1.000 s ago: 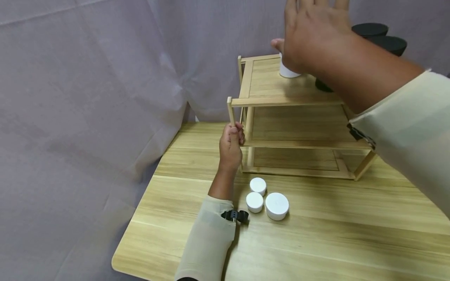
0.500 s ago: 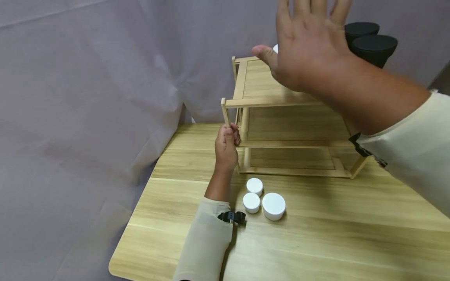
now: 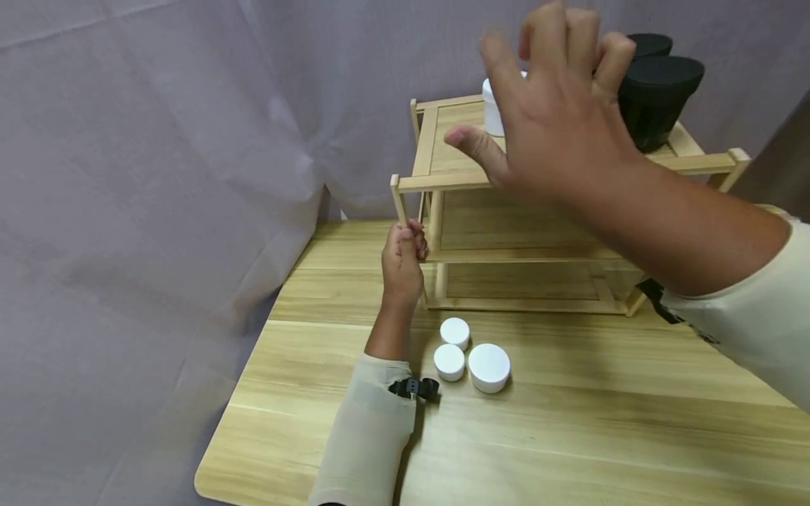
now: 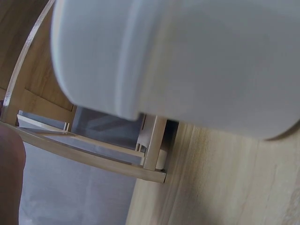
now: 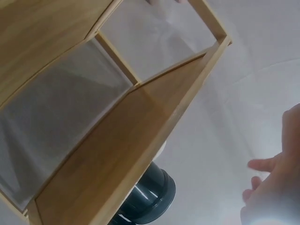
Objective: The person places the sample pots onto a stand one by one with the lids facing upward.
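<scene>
My left hand [image 3: 403,263] grips the front left post [image 3: 399,200] of a wooden three-tier rack [image 3: 436,151]. Over the front of its top tier, my right hand [image 3: 557,130] hangs in the air, thumb spread and fingers partly bent, holding nothing. Behind its fingers a white lidded jar [image 3: 493,112] stands on the top tier, partly hidden. Two black lidded jars, a near one [image 3: 658,98] and a far one [image 3: 652,43], stand to its right. In the right wrist view, the right hand [image 5: 276,187] is apart from the rack.
Three white lidded jars, one larger [image 3: 489,367] and two smaller, a front one [image 3: 449,362] and a back one [image 3: 455,332], stand on the wooden table [image 3: 569,436] beside my left forearm. A grey cloth [image 3: 158,211] hangs behind and to the left.
My right hand has moved lower and its fingers have bent, uncovering more of the white and black jars. The left hand keeps its grip on the post; the head view shifts slightly.
</scene>
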A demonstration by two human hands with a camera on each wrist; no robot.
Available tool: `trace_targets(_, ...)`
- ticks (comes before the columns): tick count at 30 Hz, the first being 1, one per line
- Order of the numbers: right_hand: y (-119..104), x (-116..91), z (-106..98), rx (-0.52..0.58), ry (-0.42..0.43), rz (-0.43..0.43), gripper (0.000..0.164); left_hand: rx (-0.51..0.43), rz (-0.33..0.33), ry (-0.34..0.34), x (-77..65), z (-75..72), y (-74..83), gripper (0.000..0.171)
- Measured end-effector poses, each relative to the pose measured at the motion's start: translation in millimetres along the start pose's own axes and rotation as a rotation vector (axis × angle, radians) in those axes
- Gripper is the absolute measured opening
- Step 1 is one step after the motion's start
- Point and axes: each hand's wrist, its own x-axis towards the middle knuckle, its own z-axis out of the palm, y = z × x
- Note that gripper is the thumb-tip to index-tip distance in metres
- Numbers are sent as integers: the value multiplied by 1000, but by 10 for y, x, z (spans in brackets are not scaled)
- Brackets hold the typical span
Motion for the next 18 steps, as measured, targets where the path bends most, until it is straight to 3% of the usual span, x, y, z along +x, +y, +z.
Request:
trace_targets(7, -5, -151, -11, 62, 77, -128, 93, 22, 12, -14, 1, -43, 0, 89)
trace_targets(13, -12, -283, -8, 110, 118, -159, 94, 13, 3, -9, -9, -65, 10, 87)
trace_targets(18, -20, -390, 60, 168, 227, -190, 93, 11, 3, -9, -8, -80, 22, 91)
